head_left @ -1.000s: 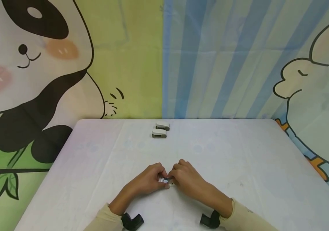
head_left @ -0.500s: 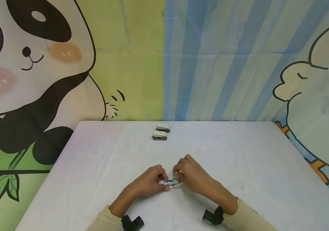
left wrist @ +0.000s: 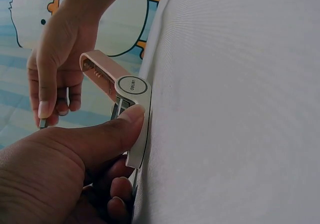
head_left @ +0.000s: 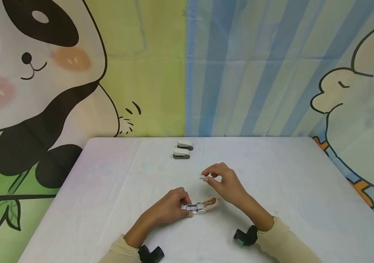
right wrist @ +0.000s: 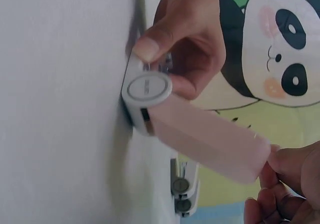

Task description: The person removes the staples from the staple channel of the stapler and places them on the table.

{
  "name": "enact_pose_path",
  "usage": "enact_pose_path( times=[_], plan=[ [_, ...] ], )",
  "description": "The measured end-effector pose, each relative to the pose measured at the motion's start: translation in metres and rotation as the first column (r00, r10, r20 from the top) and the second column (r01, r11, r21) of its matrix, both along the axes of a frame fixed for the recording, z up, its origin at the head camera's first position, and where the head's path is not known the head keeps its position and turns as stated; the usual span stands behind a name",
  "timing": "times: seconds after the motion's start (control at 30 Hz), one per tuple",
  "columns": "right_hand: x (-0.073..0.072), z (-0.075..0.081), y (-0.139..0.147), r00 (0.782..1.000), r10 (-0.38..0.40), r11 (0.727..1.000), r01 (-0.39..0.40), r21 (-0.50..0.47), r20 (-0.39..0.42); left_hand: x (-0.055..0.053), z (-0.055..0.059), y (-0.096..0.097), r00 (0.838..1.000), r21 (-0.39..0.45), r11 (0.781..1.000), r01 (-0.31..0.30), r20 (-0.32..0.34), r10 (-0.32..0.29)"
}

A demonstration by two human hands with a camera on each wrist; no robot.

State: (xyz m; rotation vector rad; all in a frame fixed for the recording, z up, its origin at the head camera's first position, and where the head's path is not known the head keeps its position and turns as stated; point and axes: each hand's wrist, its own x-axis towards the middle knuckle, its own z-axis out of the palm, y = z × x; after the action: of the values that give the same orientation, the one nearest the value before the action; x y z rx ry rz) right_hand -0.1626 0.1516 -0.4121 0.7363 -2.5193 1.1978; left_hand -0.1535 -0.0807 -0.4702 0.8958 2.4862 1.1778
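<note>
Location: near side of the white-covered table (head_left: 266,182), about midway across: pink-and-white stapler (head_left: 201,207), hinged well back. Long axis: roughly left to right, pink arm (right wrist: 210,134) at the right end, angled slightly toward the far edge.

Relative to the left hand (head_left: 174,206): directly right of the palm, in contact. Gripping the white base at its left end, thumb on the near flank, fingers curled behind. Relative to the right hand (head_left: 224,179): lower left in the head view, apart from the fingertips. Note: overlap with the right fingertips in the right wrist view, but a plain gap in the head view. Nearer hand: left.

Right-hand state: thumb and index finger together, pinching a small grey piece (left wrist: 43,123). Possibly a strip of staples; too small to identify. Exact height above the table: cannot tell.

Appearance: smooth pale pink outside, inner mechanism of the arm exposed; round white hinge cap (left wrist: 133,85) with dark ring and small lettering; metal channel (head_left: 191,207) uncovered just left of the hinge, partly hidden at the gripped end.

Toward the far edge: two white-and-grey staplers (head_left: 181,154), one just behind the other, well apart from both hands.
</note>
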Motion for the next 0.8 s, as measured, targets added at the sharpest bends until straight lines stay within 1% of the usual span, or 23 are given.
enact_pose_path(
  times=[0.1,0.17,0.3,0.4,0.47,0.53,0.67,0.73,0.8],
  plan=[
    [-0.007,-0.006,0.001,0.998,-0.033,0.999,0.035,-0.034,0.054,0.000,0.001,-0.001,1.000,0.002,1.000,-0.005,0.001,0.005],
    [-0.013,-0.008,0.001,0.997,-0.046,0.998,0.049,-0.038,0.066,0.000,0.001,0.000,1.000,0.006,1.000,-0.004,0.002,0.004],
    [-0.032,-0.012,-0.001,0.998,-0.051,0.998,0.053,-0.044,0.041,0.001,0.003,0.000,1.000,0.006,1.000,-0.006,0.005,0.006],
    [-0.048,-0.015,0.003,0.997,-0.078,0.996,0.079,-0.049,0.030,0.002,0.003,0.001,1.000,-0.001,1.000,-0.008,0.008,0.008],
    [-0.059,-0.018,0.007,0.994,-0.102,0.994,0.104,-0.045,0.043,0.002,0.004,0.001,1.000,-0.005,1.000,-0.011,0.005,0.011],
    [-0.069,-0.020,0.011,0.990,-0.122,0.992,0.125,-0.034,0.071,0.003,0.004,0.001,1.000,-0.009,1.000,-0.014,0.004,0.014],
    [-0.089,-0.026,0.020,0.978,-0.154,0.988,0.153,0.019,0.144,0.004,0.005,0.001,1.000,-0.010,1.000,-0.012,0.001,0.012],
    [-0.099,-0.029,0.024,0.968,-0.170,0.985,0.162,0.055,0.185,0.004,0.005,0.000,1.000,-0.008,1.000,-0.010,0.001,0.010],
    [-0.109,-0.031,0.027,0.953,-0.193,0.980,0.177,0.089,0.232,0.004,0.005,0.000,1.000,-0.005,1.000,-0.008,0.001,0.008]
  ],
)
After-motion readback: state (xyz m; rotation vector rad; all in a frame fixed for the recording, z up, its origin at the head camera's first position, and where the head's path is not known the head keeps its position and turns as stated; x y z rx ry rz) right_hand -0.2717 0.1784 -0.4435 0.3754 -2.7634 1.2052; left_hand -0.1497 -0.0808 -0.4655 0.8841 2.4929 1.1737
